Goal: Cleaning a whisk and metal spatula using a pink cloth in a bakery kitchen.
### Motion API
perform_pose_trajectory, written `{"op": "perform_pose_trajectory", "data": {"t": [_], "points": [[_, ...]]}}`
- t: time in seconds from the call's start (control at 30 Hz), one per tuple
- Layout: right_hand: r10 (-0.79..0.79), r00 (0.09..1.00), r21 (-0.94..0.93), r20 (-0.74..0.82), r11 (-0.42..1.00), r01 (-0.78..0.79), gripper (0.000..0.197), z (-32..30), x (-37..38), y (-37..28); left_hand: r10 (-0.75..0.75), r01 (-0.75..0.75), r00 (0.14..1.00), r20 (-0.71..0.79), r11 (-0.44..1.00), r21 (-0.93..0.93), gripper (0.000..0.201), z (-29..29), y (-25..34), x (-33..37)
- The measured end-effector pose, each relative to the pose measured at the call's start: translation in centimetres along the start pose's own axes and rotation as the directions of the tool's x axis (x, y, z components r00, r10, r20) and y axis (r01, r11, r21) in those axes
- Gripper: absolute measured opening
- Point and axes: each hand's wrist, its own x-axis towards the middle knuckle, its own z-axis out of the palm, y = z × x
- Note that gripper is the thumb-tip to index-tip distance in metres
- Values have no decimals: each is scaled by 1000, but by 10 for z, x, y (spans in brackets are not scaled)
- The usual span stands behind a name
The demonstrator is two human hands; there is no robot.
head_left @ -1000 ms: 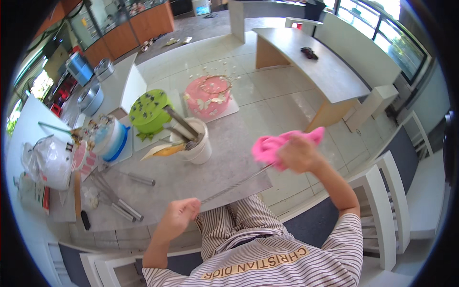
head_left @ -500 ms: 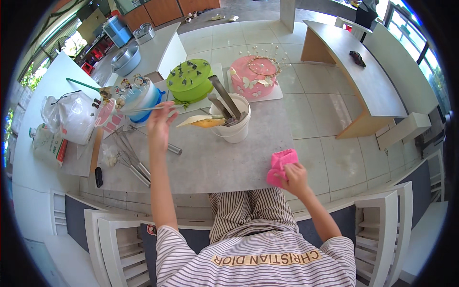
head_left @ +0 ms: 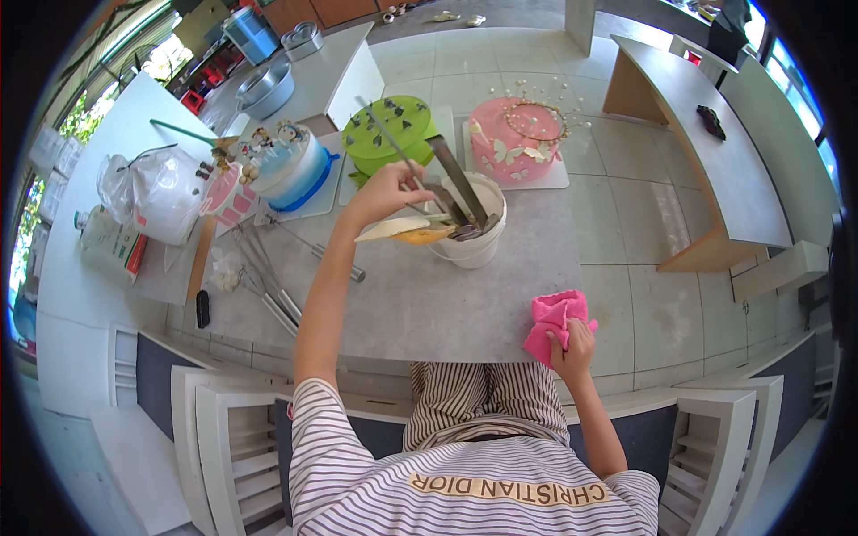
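Note:
In my left hand (head_left: 393, 189) is a slim grey metal tool (head_left: 382, 130), pinched near its lower end and slanting up past the green cake (head_left: 386, 134). Its exact kind is too thin to make out. Beside that hand stands a white bucket (head_left: 474, 254) with flat metal spatulas (head_left: 460, 185) and a yellowish-white spatula blade (head_left: 404, 230) sticking out of it. The fingers are at the bucket's left rim. My right hand (head_left: 575, 350) grips a crumpled pink cloth (head_left: 560, 314) at the table's near right corner.
A pink cake with butterflies (head_left: 509, 147) stands behind the bucket, a blue-and-white cake (head_left: 290, 174) at left. Several whisks (head_left: 277, 299) and a metal-handled tool (head_left: 344, 266) lie on the grey table (head_left: 429, 313). Further left are plastic bags (head_left: 161, 201). White chairs (head_left: 715, 438) flank me.
My left hand has moved right to the bucket, and the metal tool has swung from level to steeply slanted. My right hand still holds the cloth. The whole view has shifted.

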Motion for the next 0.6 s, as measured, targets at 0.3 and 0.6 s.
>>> {"op": "perform_pose_trajectory", "data": {"t": [0.3, 0.6], "points": [[4, 1000, 12, 3, 1000, -4, 20, 4, 2, -2, 132, -143, 985, -113, 985, -100, 29, 3, -6, -16], [73, 997, -66, 14, 995, -72, 22, 5, -10, 7, 84, -163, 943, -322, 961, -224, 31, 1, -7, -69]]}}
